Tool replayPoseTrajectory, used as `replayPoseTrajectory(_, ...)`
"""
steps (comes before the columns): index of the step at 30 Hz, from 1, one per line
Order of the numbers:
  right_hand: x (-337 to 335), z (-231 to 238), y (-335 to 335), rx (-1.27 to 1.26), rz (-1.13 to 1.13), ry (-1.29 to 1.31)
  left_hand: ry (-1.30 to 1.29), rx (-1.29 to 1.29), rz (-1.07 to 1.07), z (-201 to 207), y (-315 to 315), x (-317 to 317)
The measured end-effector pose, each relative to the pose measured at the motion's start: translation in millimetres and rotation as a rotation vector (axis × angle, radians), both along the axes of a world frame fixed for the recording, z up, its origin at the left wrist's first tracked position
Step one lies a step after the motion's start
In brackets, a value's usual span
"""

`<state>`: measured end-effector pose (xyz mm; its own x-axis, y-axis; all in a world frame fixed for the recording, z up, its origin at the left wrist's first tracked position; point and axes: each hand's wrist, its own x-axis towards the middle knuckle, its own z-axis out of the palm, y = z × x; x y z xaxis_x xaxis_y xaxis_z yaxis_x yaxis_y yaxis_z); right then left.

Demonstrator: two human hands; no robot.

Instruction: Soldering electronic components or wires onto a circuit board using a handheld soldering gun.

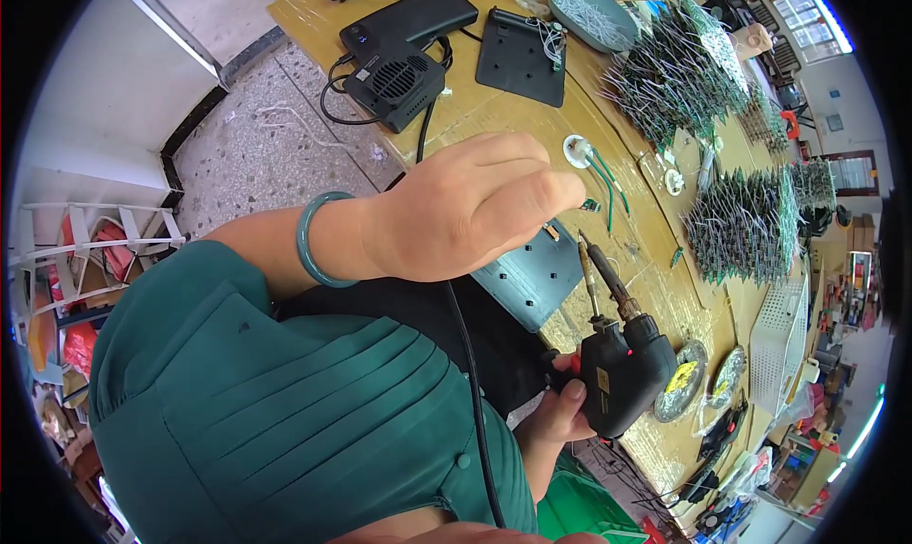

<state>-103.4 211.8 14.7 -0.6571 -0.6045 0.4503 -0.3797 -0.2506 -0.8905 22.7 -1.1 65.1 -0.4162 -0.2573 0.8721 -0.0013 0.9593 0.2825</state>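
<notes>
Teal cloth of the worker's shirt lies nearest, crossed by a black cable that passes beneath the left hand. Thumb and fingertips of that hand appear pinched together on a small green circuit board, which projects just past them. The right hand is closed around the grip of a black soldering gun, whose two slender prongs end just beside the board, apart from it.

Possible faults: a slip of either hand could bring a hot prong against the left fingertips, so near do they lie; a loose pinch could drop the board; the cable, if caught by the left forearm, could jerk the work.

Pose: left forearm, ringed by a green bangle, reaches across the body, knuckles uppermost; right hand is held lower, prongs aimed away from the wrist toward the left fingertips.

Partly under the left hand sits a blue-grey plate with black pegs. To that hand's left are a white disc with green wires and a black fan unit. Farther beyond it stand bristling stacks of wired circuit boards; beyond the right hand, a white perforated rack.
</notes>
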Motion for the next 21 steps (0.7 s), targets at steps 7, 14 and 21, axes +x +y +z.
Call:
replayPoseTrajectory(7,-6.5,-1.6,0.6,0.024,0.029,0.056,0.023,-0.004,-0.015,-1.5,1.5,-3.7)
replayPoseTrajectory(14,-6.1,-4.4,0.4,-0.023,0.039,0.002,0.018,0.031,-0.034,-3.6,3.5,-6.1)
replayPoseTrajectory(21,-7.5,-9.1,2.6,-0.026,0.045,0.000,0.011,0.068,-0.038,-2.4,5.9,-5.8)
